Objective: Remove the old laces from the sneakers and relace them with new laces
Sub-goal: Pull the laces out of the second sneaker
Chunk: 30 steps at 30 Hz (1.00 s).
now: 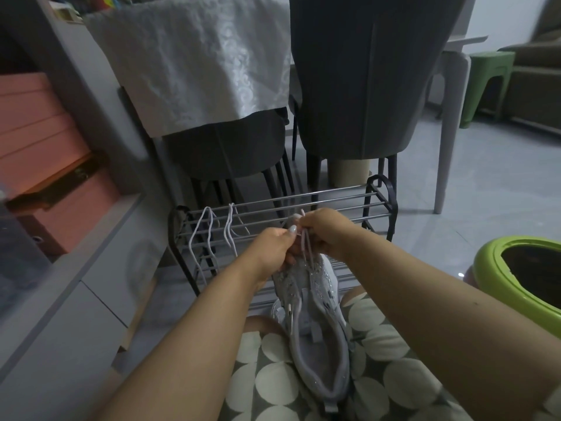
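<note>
A grey-white sneaker (318, 323) lies on my lap with its toe pointing away and its heel toward me. A pale pink lace (307, 247) runs up from the eyelets near the toe. My left hand (273, 249) grips the toe end of the sneaker and pinches the lace with thumb and fingers. My right hand (326, 230) pinches the upper ends of the same lace just above the toe. Two white laces (209, 235) hang over the bars of a low metal shoe rack (376, 202) to the left of my hands.
Two dark chairs (358, 95) stand behind the rack, one draped with a white cloth (194, 62). Pink boxes (39, 147) sit on a grey cabinet at left. A green-rimmed bin (491, 268) stands at right, a green stool (488, 77) farther back. A spotted cloth (273, 387) covers my lap.
</note>
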{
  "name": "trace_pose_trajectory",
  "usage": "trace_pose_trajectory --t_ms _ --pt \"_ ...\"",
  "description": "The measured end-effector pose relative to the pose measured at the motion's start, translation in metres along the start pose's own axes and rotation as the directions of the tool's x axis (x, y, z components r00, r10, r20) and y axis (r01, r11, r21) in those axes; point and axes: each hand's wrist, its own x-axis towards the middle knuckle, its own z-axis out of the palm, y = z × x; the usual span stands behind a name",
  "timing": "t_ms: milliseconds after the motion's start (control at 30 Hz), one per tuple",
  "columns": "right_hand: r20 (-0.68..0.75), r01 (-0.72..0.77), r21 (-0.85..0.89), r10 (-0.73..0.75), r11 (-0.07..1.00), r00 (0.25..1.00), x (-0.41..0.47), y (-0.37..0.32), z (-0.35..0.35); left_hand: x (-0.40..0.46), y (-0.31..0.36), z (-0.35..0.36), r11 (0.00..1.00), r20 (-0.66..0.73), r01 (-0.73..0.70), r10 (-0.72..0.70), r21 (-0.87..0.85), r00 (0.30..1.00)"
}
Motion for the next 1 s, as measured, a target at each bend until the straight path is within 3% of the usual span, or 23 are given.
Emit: trace_pose_trajectory --t_ms 133,333,567,767,833,900,1000 --pt "0.028 -0.104 0.104 0.101 0.989 0.994 0.006 0.004 0.0 0.001 -0.004 0.001 1.0 -0.008 0.017 -0.017 -0.007 1.0" --pt "0.006 -0.067 0.03 0.066 0.997 0.998 0.005 0.006 -0.001 -0.001 0.001 0.006 1.0 0.019 0.025 -0.025 0.005 1.0" --pt "0.019 0.116 -0.115 -0.115 0.987 0.993 0.003 -0.003 -0.003 -0.002 0.004 0.005 0.986 0.079 0.054 -0.042 -0.157 0.996" --pt "0.109 0.218 -0.239 -0.197 0.946 0.974 0.0 -0.007 0.0 -0.002 0.004 0.004 0.885 0.135 0.086 -0.027 -0.458 0.991" --pt "0.094 0.181 -0.127 -0.17 0.975 0.981 0.001 -0.008 0.0 -0.003 0.005 0.004 0.838 0.129 0.08 -0.012 -0.54 0.992" --pt "0.067 0.085 0.112 -0.093 0.99 0.993 0.003 -0.01 -0.005 -0.004 0.003 -0.002 0.782 0.12 0.068 0.009 -0.62 0.993" --pt "-0.001 -0.043 0.374 0.046 0.926 0.999 0.01 -0.013 -0.026 -0.004 -0.003 -0.021 0.677 0.045 0.019 0.021 -0.736 0.999"
